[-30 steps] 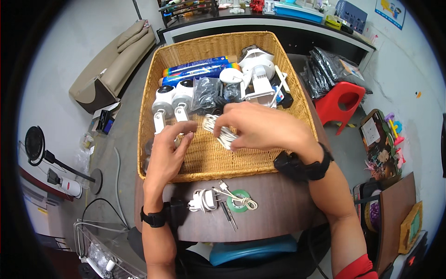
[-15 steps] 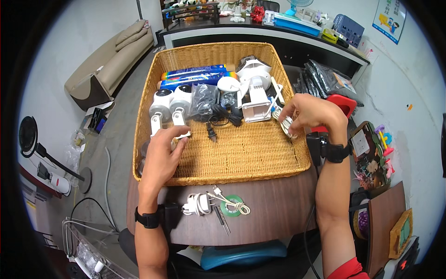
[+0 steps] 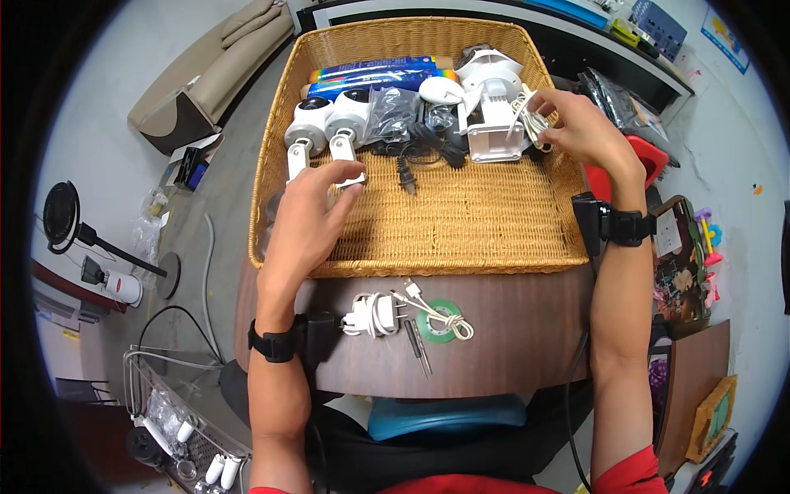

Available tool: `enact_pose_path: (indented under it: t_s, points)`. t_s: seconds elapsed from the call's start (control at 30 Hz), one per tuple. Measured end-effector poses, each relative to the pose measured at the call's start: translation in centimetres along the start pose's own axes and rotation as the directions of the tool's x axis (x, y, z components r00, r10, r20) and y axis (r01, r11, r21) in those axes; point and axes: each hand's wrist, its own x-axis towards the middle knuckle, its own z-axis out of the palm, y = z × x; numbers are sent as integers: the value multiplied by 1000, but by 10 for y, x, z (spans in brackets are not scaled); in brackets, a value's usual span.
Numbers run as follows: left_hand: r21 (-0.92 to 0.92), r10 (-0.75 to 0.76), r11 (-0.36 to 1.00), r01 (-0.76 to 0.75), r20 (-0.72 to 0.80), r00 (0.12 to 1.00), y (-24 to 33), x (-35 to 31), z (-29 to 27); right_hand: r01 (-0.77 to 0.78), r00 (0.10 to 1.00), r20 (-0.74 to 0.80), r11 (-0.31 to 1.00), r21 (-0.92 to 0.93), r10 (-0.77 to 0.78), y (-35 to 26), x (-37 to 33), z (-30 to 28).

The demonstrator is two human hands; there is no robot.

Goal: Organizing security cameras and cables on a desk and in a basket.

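A rectangular wicker basket [image 3: 428,270] stands on the dark wooden table. In its right part, my right hand [image 3: 588,132] has its fingers closed on a coiled white cable [image 3: 533,123], beside a white plastic bracket [image 3: 495,136]. My left hand [image 3: 317,214] is over the basket's front left, thumb and index finger apart, close to the foot of a white camera [image 3: 349,119]. A second white camera [image 3: 309,128] lies to its left. Between cameras and bracket are a dark plastic-wrapped pack [image 3: 393,114] and a black cable with a plug [image 3: 406,177]. Behind them lie blue rolled packages [image 3: 378,81].
On the table [image 3: 527,329] before the basket lie a white charger [image 3: 372,315] with wound cable, a green tape roll [image 3: 436,331], a thin white cable [image 3: 453,317] and slim tools [image 3: 418,346]. A metal mesh cart [image 3: 164,370] is at lower left, a red stool [image 3: 650,160] at right.
The view has tilted, so the basket sits higher in the picture. My right hand has shifted the coiled cable farther back along the bracket. My left hand keeps its place near the camera foot.
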Motion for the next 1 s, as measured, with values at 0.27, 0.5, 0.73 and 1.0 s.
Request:
enact_pose_path:
  t_s: [0.27,0.5,0.73,1.0]
  points:
    - [-35,17,999,-17,-9,1000,-1,-2,4,-167,982,-91,986,13,168,-12,4,5]
    - [-43,5,999,-6,-11,1000,5,-1,2,-7,968,248,993,-121,37,-8,-1,5]
    - [1,21,1000,-21,-9,1000,6,-1,1,25,934,358,994,-106,15,-1,-1,7]
    - [25,32,999,-32,4,999,5,-1,2,40,943,332,996,-82,-10,10,-1,7]
